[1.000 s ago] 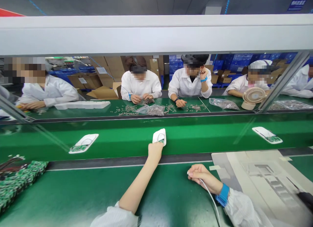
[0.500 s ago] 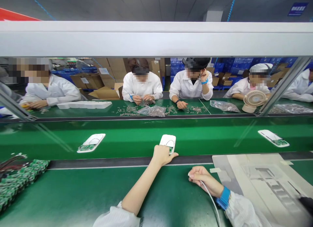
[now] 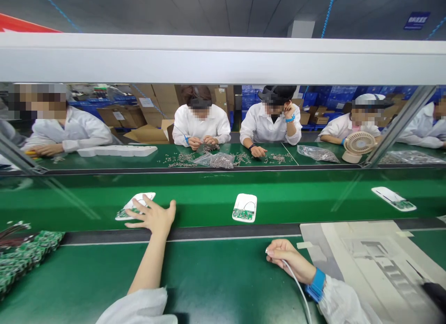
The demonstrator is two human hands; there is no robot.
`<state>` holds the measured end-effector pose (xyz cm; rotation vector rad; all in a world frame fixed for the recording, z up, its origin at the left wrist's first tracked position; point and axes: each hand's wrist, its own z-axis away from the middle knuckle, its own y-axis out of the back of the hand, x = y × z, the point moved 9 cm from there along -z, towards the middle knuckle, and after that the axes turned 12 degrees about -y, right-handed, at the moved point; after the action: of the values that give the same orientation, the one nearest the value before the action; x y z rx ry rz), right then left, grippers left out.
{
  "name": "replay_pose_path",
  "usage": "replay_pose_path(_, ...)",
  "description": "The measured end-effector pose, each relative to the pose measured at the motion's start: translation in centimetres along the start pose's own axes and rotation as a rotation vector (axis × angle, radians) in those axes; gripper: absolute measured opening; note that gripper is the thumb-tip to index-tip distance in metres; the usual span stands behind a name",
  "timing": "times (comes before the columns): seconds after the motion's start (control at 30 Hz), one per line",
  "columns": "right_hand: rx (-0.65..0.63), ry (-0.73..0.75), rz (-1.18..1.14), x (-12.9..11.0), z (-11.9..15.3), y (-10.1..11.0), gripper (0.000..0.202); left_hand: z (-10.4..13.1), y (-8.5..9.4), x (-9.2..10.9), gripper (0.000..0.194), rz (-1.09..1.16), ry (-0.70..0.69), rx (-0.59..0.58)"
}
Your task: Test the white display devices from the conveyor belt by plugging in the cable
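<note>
Left hand (image 3: 157, 218): fingers wide over board-loaded casing (image 3: 140, 200), ungripped; second casing (image 3: 245, 207) right of them, board in, untouched. Right hand (image 3: 290, 259): fingers pinch white cable (image 3: 300, 287), tip unplugged.

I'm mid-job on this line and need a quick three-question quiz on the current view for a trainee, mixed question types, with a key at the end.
1. Short answer: what is pinched in the right hand?
2. True or false, about the left hand: it is clenched in a fist.
3. Count: how many white casings with circuit boards are visible on the green belt?

Key
1. A white cable.
2. False; its fingers are spread wide.
3. Three: one partly behind the left hand, one near the middle, and one toward the right edge of the picture.
</note>
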<state>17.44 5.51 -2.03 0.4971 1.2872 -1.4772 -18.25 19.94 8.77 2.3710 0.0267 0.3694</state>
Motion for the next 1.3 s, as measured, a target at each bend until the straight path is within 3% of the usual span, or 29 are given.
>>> replay_pose_path(0.07,0.002,-0.006,-0.003,0.0,0.0,0.0,0.007,0.4,-1.0,0.0,0.078,-0.004,-0.064,-0.021)
replay_pose_path(0.2,0.009,-0.012,-0.003,0.0,0.1,0.0,0.007,1.2,-3.1,2.4,0.064,-0.049,-0.328,-0.116)
replay_pose_path(0.53,0.001,-0.006,0.011,0.0,0.0,0.1,0.009,1.8,-4.9,-0.3,0.061,-0.168,-0.169,-0.151)
replay_pose_path(0.77,-0.003,-0.006,0.012,0.0,0.0,-0.1,0.013,1.8,-6.4,-1.5,0.063,-0.253,-0.154,-0.180)
replay_pose_path(1.07,-0.010,0.000,-0.004,0.0,0.0,-0.1,0.005,1.2,-7.0,-1.0,0.053,-0.298,-0.209,-0.239)
replay_pose_path(1.3,-0.011,-0.008,-0.012,-0.1,0.1,-0.2,0.006,0.3,-7.8,-1.1,0.045,-0.247,-0.205,-0.403)
